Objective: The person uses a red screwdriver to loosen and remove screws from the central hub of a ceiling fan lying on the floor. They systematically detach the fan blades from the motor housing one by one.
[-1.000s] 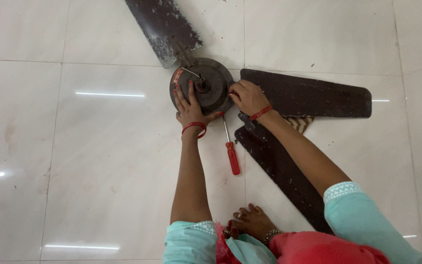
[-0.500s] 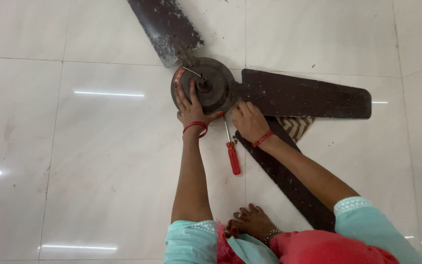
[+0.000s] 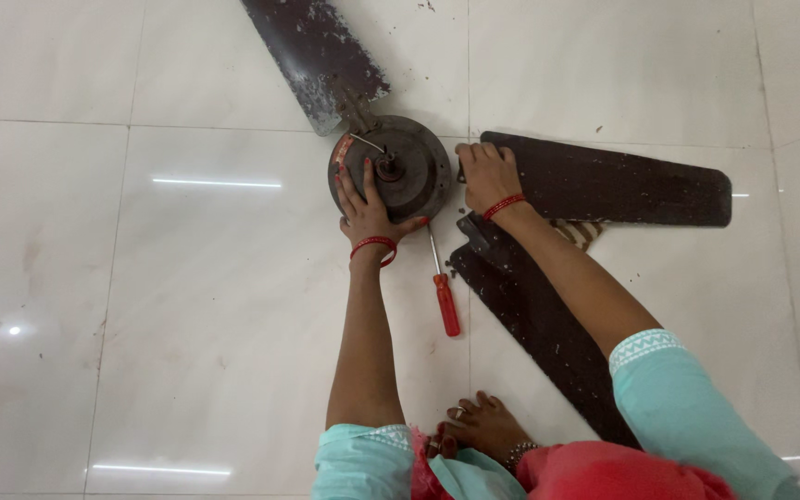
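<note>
I see the ceiling fan motor housing (image 3: 405,171) lying on the white tiled floor (image 3: 187,306), just above centre. My left hand (image 3: 368,208) lies flat and spread on its 7 o'clock edge — gripping nothing. My right hand (image 3: 488,176) rests at 3 o'clock on the root of the loose dark fan blade (image 3: 622,190); whether it grips I cannot tell. A red-handled screwdriver (image 3: 441,287) lies at the housing's 5 o'clock, untouched.

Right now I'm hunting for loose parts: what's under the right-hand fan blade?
A striped, zigzag-patterned piece peeks out beneath the right-hand fan blade, beside the forearm. Most of it is covered, so I cannot tell what it is.
</note>
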